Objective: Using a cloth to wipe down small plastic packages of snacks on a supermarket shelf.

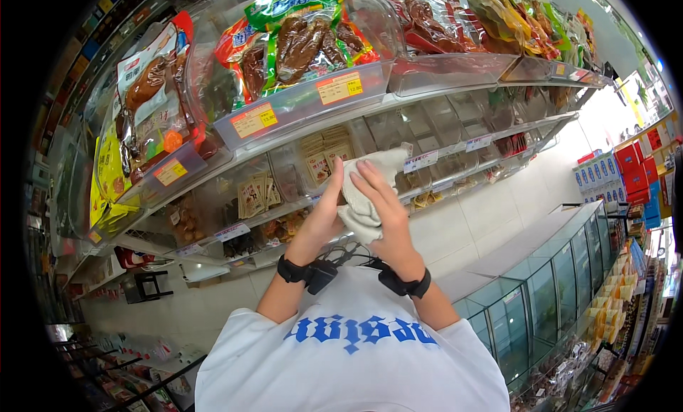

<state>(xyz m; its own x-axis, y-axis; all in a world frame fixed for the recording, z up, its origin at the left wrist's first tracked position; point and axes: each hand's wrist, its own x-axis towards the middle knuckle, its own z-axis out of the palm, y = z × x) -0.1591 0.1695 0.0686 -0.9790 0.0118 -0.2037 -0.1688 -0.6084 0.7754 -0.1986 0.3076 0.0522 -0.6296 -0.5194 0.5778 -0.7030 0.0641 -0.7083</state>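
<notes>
A crumpled white cloth [363, 207] is bunched between my two hands, in front of the shelves. My left hand [327, 211] presses against its left side, fingers together and pointing up. From the right, my right hand [388, 204] curls over the cloth, its fingers slanting across the top. One loose corner of the cloth sticks out past the right fingertips, close to a shelf's price label [421, 161]. Black straps with small boxes sit on both wrists. Just behind the hands, see-through bins hold small flat packets [324, 152].
Above, a top shelf carries vacuum-packed meats [302, 46] in see-through bins with a protruding front edge [306, 99]. Yellow packages [110, 177] stand at the left end. To the right runs a glass-fronted counter [551, 284]. A dark stool [149, 287] stands on the pale tiled floor at left.
</notes>
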